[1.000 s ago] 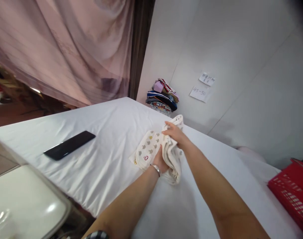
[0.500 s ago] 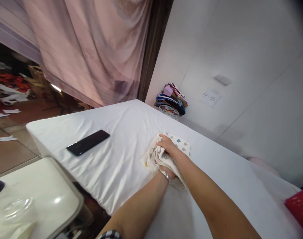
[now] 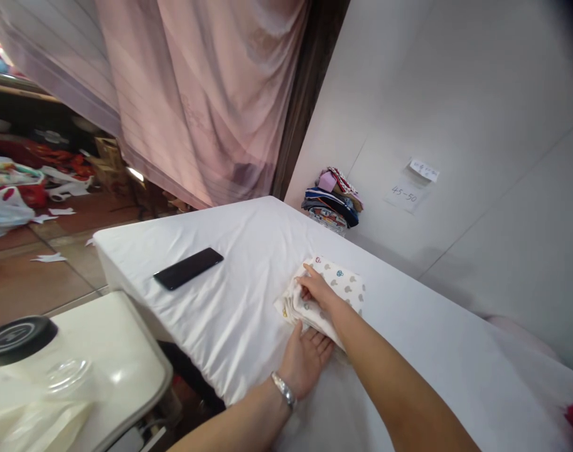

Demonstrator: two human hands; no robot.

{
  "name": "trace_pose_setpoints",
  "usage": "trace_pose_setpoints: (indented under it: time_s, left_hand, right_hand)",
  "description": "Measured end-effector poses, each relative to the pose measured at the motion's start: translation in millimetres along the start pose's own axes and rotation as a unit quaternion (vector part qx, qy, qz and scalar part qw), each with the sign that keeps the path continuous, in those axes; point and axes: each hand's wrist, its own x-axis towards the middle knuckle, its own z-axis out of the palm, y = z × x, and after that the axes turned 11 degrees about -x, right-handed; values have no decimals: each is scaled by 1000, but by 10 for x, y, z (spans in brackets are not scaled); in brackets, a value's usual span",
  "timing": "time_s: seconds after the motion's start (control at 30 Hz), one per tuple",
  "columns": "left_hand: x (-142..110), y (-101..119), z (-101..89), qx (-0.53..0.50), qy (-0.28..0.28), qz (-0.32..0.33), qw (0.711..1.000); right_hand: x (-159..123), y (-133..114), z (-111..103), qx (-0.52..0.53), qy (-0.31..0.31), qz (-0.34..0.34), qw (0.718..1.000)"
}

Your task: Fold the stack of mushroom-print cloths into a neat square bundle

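Note:
A folded white cloth (image 3: 349,282) with small grey and coloured prints lies on the white-covered table (image 3: 253,251). My right hand (image 3: 317,289) is on top of it, fingers curled and gripping its folded layers near the left side. In front of the cloth's near edge, my left hand (image 3: 305,361) lies palm up with its fingers spread. Its fingertips reach the layered edge and partly go beneath it. A silver bracelet (image 3: 283,389) circles the left wrist. Part of the cloth's near side is hidden by my right forearm.
A black phone (image 3: 189,268) rests on the table's left part. Stacked folded clothes (image 3: 333,201) stand at the far edge against the wall. At lower left, a cream-coloured machine top (image 3: 126,339) carries a black round object (image 3: 20,339). A pink curtain (image 3: 211,94) hangs behind.
My left hand has drawn back from inside the cloth's folds and turned palm up at its near edge. The cloth now lies flatter under my right hand. The view has shifted left.

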Motion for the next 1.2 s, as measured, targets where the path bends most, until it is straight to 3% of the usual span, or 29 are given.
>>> trace_pose_setpoints:
  time_s: [0.13, 0.27, 0.33, 0.43, 0.53, 0.6, 0.7, 0.87, 1.03, 1.13, 1.2]
  left_hand:
    - [-74, 86, 25, 3, 0, 14, 1000]
    - [-123, 142, 84, 23, 27, 34, 999]
    - [-167, 174, 74, 47, 39, 30, 998]
    - [-236, 248, 42, 84, 41, 16, 995]
    - [-266, 331, 48, 91, 36, 39, 994]
    - [-264, 369, 74, 91, 47, 72, 992]
    - [-262, 417, 96, 116, 81, 117, 983]
    - [-288, 626, 77, 187, 117, 178, 959]
    - [-218, 899, 182, 251, 91, 177, 947]
    - [-118, 1042, 290, 339, 116, 173, 917]
    - [-28, 1144, 382, 426, 138, 158, 880]
  right_hand:
    - [-114, 6, -33, 13, -8, -47, 999]
    - [-232, 115, -205, -96, 72, -111, 986]
    - [-296, 203, -366, -189, 128, -134, 964]
    - [-408, 351, -599, -355, 166, -146, 908]
    - [-510, 493, -686, -480, 150, -100, 859]
    - [-557, 556, -660, -516, 126, -71, 844]
    - [-607, 581, -601, -514, 113, -60, 848]
    - [-727, 620, -581, -467, 161, -76, 866]
    - [-788, 763, -527, -447, 160, -87, 876]
    - [-780, 816, -531, -411, 172, -95, 890]
    - [-772, 852, -577, -380, 201, -95, 898]
